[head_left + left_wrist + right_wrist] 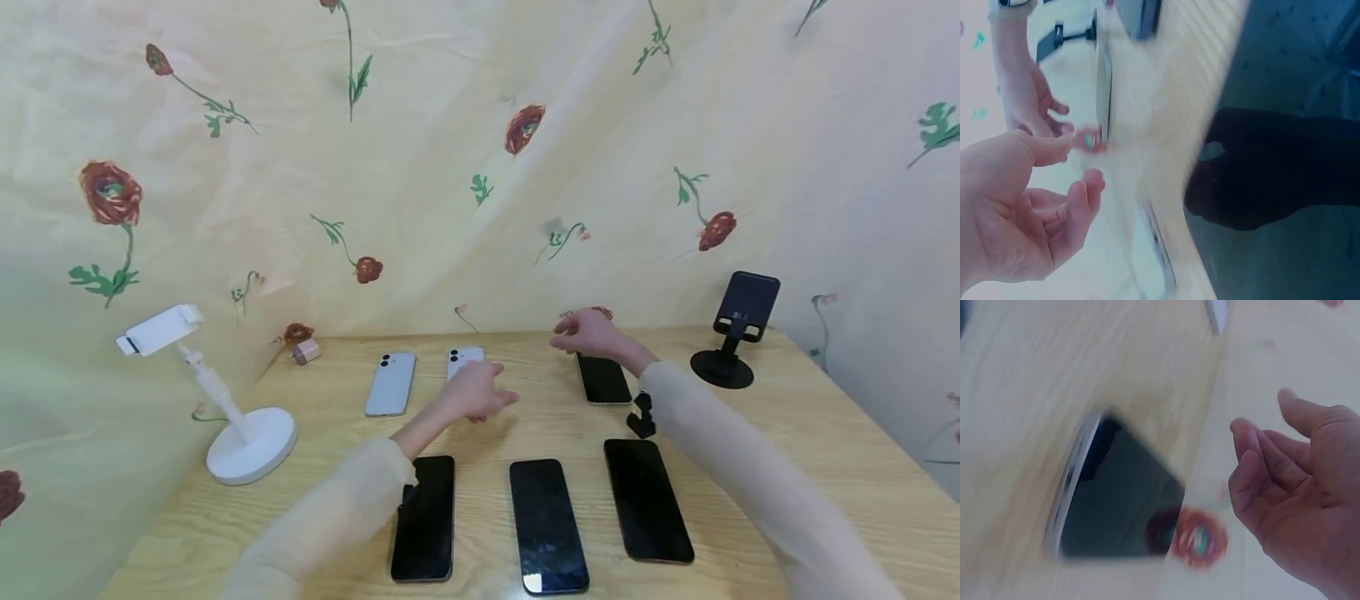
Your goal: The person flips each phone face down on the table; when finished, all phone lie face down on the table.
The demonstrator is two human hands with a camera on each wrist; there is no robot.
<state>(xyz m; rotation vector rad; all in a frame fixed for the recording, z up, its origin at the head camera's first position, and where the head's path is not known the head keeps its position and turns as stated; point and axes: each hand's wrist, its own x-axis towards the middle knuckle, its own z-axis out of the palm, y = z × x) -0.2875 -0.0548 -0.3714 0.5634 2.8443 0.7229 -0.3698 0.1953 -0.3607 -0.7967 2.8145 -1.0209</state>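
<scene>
My left hand hovers over the middle of the table, in front of a pale blue phone that it partly hides. In the left wrist view, its loosely bent fingers hold nothing. My right hand is above the far end of a dark-screened phone at the back. Seen from the right wrist, that phone lies face up, apart from the hand, whose fingers are relaxed with nothing between them. A second pale blue phone lies back up, farther left.
Three dark phones lie in front: left, middle, right. A white phone stand is at left, a black stand at back right. A small pinkish plug adapter sits near the patterned cloth behind.
</scene>
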